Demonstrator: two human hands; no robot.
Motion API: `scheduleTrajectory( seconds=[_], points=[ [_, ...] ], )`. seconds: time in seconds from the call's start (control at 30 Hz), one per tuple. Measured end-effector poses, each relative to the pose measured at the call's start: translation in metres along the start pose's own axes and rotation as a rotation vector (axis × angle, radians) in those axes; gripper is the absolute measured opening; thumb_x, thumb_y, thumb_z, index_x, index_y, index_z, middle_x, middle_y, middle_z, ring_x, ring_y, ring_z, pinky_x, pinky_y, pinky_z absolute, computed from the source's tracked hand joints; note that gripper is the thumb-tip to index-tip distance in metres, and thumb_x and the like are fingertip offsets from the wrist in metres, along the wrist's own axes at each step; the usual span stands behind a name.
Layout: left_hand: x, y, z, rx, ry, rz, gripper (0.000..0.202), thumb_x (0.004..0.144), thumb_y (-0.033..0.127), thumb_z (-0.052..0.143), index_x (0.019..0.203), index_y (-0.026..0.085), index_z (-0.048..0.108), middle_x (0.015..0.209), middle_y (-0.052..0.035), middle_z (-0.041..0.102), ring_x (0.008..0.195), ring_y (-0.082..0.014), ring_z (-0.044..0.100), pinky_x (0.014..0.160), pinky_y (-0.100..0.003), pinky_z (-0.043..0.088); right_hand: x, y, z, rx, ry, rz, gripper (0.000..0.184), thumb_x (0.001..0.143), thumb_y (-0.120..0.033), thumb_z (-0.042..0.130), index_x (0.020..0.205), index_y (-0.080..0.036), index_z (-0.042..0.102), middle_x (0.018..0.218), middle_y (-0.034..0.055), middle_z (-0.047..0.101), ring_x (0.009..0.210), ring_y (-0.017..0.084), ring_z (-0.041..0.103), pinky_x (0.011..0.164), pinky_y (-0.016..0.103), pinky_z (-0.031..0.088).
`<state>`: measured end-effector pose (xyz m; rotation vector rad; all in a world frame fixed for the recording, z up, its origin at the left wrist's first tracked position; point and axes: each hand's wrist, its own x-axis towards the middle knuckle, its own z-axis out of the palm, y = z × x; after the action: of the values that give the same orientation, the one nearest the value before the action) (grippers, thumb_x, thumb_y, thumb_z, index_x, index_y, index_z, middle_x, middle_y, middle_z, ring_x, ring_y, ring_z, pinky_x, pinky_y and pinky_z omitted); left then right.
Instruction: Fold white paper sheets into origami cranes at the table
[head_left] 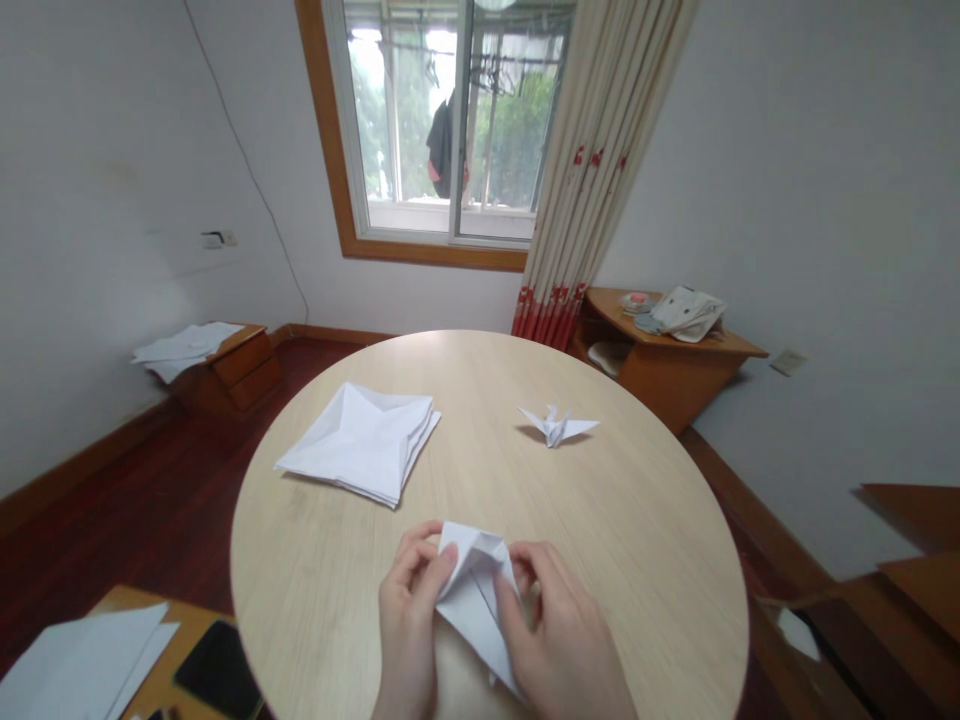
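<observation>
A partly folded sheet of white paper is held up between my two hands above the near part of the round table. My left hand pinches its left edge, thumb on the near face and fingers behind. On the right side, my right hand grips the paper with its thumb along the lower fold. The top of the paper bulges into an opened flap. Beyond it to the left lies a stack of creased white paper squares. A folded paper crane stands at the back right.
The round wooden table spreads under my hands. At lower left, a low surface holds white sheets and a dark phone-like slab. A small cabinet with papers stands back left; a wooden desk stands back right, beside the curtain.
</observation>
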<state>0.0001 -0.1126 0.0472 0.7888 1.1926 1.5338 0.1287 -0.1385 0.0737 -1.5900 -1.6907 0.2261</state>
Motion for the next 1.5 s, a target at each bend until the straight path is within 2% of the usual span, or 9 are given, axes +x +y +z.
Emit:
scheduleTrajectory(
  seconds=[0.33, 0.4, 0.5, 0.63, 0.83, 1.03, 1.27, 1.4, 1.5],
  points=[
    [0.012, -0.011, -0.011, -0.166, -0.130, -0.393, 0.024, 0.069, 0.035, 0.070, 0.073, 0.014, 0.058, 0.076, -0.0033, 0.062, 0.067, -0.0175, 0.060, 0.057, -0.025, 0.050, 0.017, 0.015, -0.016, -0.074, 0.042, -0.153, 0.043, 0.101, -0.040, 0.033, 0.075, -0.020, 0.061, 0.068, 0.0060, 0.069, 0.059, 0.018, 0.067, 0.055, 0.025, 0.046],
    [0.011, -0.007, -0.014, -0.099, 0.008, -0.201, 0.023, 0.074, 0.035, 0.067, 0.083, 0.015, 0.060, 0.095, -0.0076, 0.063, 0.080, -0.0214, 0.064, 0.063, -0.030, 0.053, 0.020, 0.017, -0.019, -0.173, 0.041, -0.153, 0.044, 0.101, -0.038, 0.030, 0.070, -0.021, 0.056, 0.061, 0.0044, 0.064, 0.051, 0.018, 0.064, 0.049, 0.027, 0.042],
    [0.000, 0.004, -0.018, 0.070, 0.171, 0.487, 0.006, 0.082, 0.021, 0.061, 0.087, 0.021, 0.058, 0.098, -0.0042, 0.063, 0.090, -0.0194, 0.062, 0.079, -0.029, 0.050, 0.022, 0.020, -0.016, -0.362, -0.010, -0.178, 0.039, 0.100, -0.028, 0.028, 0.069, -0.022, 0.051, 0.059, 0.0044, 0.061, 0.046, 0.020, 0.060, 0.043, 0.030, 0.033],
    [-0.012, 0.024, -0.009, 0.605, -0.802, 0.747, 0.026, 0.085, 0.005, 0.040, 0.090, 0.020, 0.061, 0.089, -0.0077, 0.069, 0.081, -0.0206, 0.066, 0.072, -0.027, 0.050, 0.023, 0.019, -0.014, -0.402, -0.174, -0.208, 0.028, 0.094, -0.015, 0.035, 0.072, -0.022, 0.051, 0.063, 0.0043, 0.062, 0.047, 0.020, 0.060, 0.046, 0.029, 0.032],
    [0.003, 0.049, 0.008, 1.320, -0.999, 0.695, 0.022, 0.092, 0.017, 0.042, 0.084, 0.017, 0.063, 0.079, -0.0071, 0.070, 0.073, -0.0248, 0.066, 0.078, -0.039, 0.047, 0.048, 0.018, -0.042, -0.123, -0.589, -0.088, 0.022, 0.088, -0.012, 0.041, 0.069, -0.021, 0.049, 0.067, 0.0022, 0.061, 0.061, 0.016, 0.058, 0.054, 0.025, 0.036],
    [0.026, 0.039, -0.001, 1.701, -1.154, 0.543, 0.023, 0.089, 0.008, 0.045, 0.095, 0.015, 0.065, 0.094, -0.0102, 0.067, 0.081, -0.0247, 0.066, 0.072, -0.035, 0.051, 0.090, 0.069, -0.037, 0.058, -0.946, 0.036, 0.012, 0.080, -0.017, 0.056, 0.068, -0.018, 0.053, 0.061, -0.0038, 0.050, 0.058, 0.011, 0.046, 0.052, 0.022, 0.030],
    [0.025, 0.011, -0.011, 1.506, -1.168, 0.514, 0.031, 0.087, 0.013, 0.055, 0.118, 0.011, 0.058, 0.137, -0.0158, 0.050, 0.126, -0.0265, 0.048, 0.099, -0.033, 0.046, 0.062, 0.112, -0.016, -0.074, -0.733, 0.044, 0.025, 0.072, -0.004, 0.052, 0.093, -0.017, 0.056, 0.091, 0.0068, 0.060, 0.087, 0.022, 0.056, 0.077, 0.034, 0.045],
    [0.019, -0.004, -0.021, 1.440, -1.234, 0.419, 0.087, 0.071, 0.045, 0.078, 0.141, 0.011, 0.039, 0.154, -0.0215, 0.022, 0.143, -0.0348, 0.018, 0.112, -0.045, 0.031, 0.022, 0.107, -0.012, -0.106, -0.623, -0.272, 0.057, 0.072, 0.004, 0.043, 0.123, -0.018, 0.053, 0.124, 0.0125, 0.057, 0.114, 0.022, 0.054, 0.095, 0.036, 0.045],
    [0.014, -0.024, -0.030, 1.465, -1.248, 0.505, 0.096, 0.073, 0.046, 0.075, 0.150, 0.020, 0.024, 0.155, -0.0216, 0.013, 0.142, -0.0403, 0.010, 0.110, -0.060, 0.024, -0.010, 0.112, 0.001, -0.200, -0.616, -0.389, 0.052, 0.086, -0.019, 0.053, 0.137, -0.025, 0.047, 0.142, 0.0088, 0.050, 0.128, 0.027, 0.047, 0.101, 0.039, 0.044]
  ],
)
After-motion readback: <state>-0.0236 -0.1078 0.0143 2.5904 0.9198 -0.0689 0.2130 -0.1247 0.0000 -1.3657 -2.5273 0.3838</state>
